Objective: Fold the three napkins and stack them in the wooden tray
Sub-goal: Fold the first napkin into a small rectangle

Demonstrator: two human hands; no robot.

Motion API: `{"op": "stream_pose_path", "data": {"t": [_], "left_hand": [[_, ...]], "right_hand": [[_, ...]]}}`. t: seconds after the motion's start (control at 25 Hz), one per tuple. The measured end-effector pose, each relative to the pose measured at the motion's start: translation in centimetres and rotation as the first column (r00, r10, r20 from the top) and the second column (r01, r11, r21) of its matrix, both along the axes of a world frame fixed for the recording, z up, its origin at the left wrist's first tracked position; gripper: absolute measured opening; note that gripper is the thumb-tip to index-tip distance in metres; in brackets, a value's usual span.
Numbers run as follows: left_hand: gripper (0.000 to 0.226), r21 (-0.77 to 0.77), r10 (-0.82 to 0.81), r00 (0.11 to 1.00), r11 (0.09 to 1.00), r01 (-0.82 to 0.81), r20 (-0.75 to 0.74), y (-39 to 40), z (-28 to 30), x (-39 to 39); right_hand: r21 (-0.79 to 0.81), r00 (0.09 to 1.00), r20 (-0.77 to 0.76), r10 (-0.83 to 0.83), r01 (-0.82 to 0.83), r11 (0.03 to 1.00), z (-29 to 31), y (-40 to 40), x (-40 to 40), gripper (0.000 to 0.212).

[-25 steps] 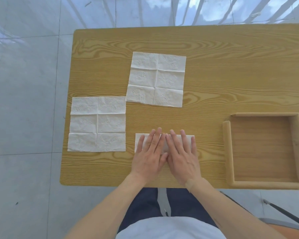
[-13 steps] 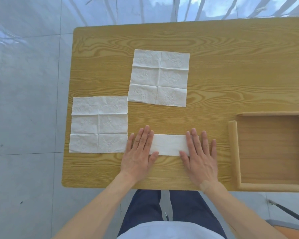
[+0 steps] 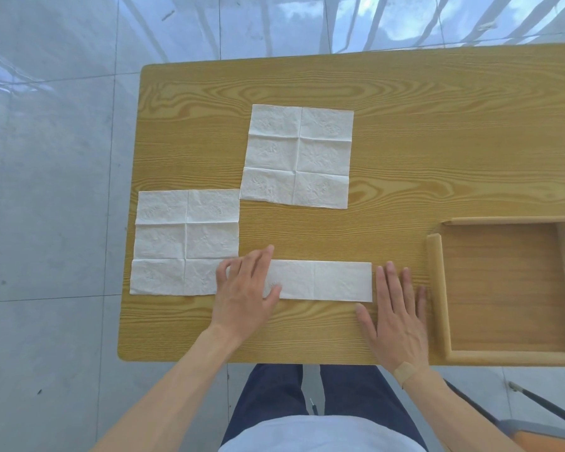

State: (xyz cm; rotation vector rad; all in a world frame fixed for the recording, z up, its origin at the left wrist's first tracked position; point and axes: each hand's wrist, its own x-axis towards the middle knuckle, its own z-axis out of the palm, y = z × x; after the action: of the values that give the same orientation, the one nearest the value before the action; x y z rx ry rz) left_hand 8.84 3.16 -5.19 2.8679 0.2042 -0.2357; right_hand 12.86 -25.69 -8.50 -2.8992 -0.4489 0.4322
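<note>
A folded napkin [image 3: 320, 281] lies near the front edge of the table [image 3: 405, 132] as a long, narrow white strip of soft, faintly embossed paper with straight edges and a faint crease across its middle. The left hand [image 3: 242, 295] lies flat on the strip's left end, fingers straight and close together, pressing the paper down; it grips nothing. The right hand [image 3: 397, 316] lies flat on the bare wood just beyond the strip's right end, fingers straight and slightly spread, holding nothing; whether its thumb touches the strip's corner cannot be told. A tan plaster [image 3: 405, 370] crosses the right wrist.

Two more napkins lie unfolded and flat. The left napkin [image 3: 185, 241] is a near-square white sheet, creased into a grid of six panels, with a crinkled, embossed surface; its lower right corner sits under the left hand, next to the strip's left end. The far napkin [image 3: 297, 156] has the same six-panel grid and texture and lies farther back, its lower left corner just beside the left napkin's upper right corner.

The tray [image 3: 436, 288] stands at the right of the table, near the right hand: a square, shallow box of pale wood with thick rounded walls and a flat grained floor. The tabletop is yellow-brown wood-grain laminate with bold swirls and rounded corners. Beyond it lies a glossy grey tiled floor [image 3: 46, 190].
</note>
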Motion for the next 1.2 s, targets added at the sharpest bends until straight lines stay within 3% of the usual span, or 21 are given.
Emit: {"op": "stream_pose_path", "data": {"t": [0.24,0.36,0.56,0.64,0.76,0.92,1.0,1.2], "left_hand": [[0.058,0.054,0.025,0.975,0.998,-0.014,-0.222,0.3,1.7,2.6],[0.039,0.015,0.050,0.968,0.999,-0.048,-0.246,0.3,1.9,3.7],[0.027,-0.128,0.058,0.956,0.987,-0.099,-0.289,0.4,2.3,3.8],[0.023,-0.272,0.110,0.921,0.936,-0.222,-0.374,0.7,2.9,3.5],[0.014,-0.459,0.244,0.877,0.776,-0.433,-0.414,1.5,3.7,3.1],[0.010,-0.590,0.376,0.836,0.592,-0.549,-0.400,2.0,5.5,3.4],[0.011,-0.629,0.361,0.852,0.575,-0.523,-0.378,1.2,6.2,3.6],[0.017,-0.658,0.248,0.919,0.643,-0.392,-0.305,-3.2,6.7,3.9]], "right_hand": [[-0.043,0.998,-0.030,-0.057,0.056,0.998,0.2,0.0,-0.7,0.079],[-0.049,0.997,-0.032,-0.068,0.066,0.997,0.1,-0.1,-0.6,0.080],[-0.054,0.997,-0.023,-0.070,0.069,0.996,-0.1,-0.1,-0.7,0.081],[-0.050,0.997,-0.022,-0.072,0.071,0.996,-0.1,-0.1,-0.6,0.081],[-0.046,0.997,-0.011,-0.071,0.071,0.996,-0.2,-0.1,-0.7,0.081],[-0.037,0.997,-0.005,-0.078,0.077,0.996,-0.2,0.0,-0.6,0.080],[-0.038,0.997,-0.003,-0.077,0.077,0.996,-0.3,0.0,-0.6,0.080],[-0.026,0.996,0.004,-0.088,0.088,0.996,-0.2,-0.1,-0.7,0.080]]}}
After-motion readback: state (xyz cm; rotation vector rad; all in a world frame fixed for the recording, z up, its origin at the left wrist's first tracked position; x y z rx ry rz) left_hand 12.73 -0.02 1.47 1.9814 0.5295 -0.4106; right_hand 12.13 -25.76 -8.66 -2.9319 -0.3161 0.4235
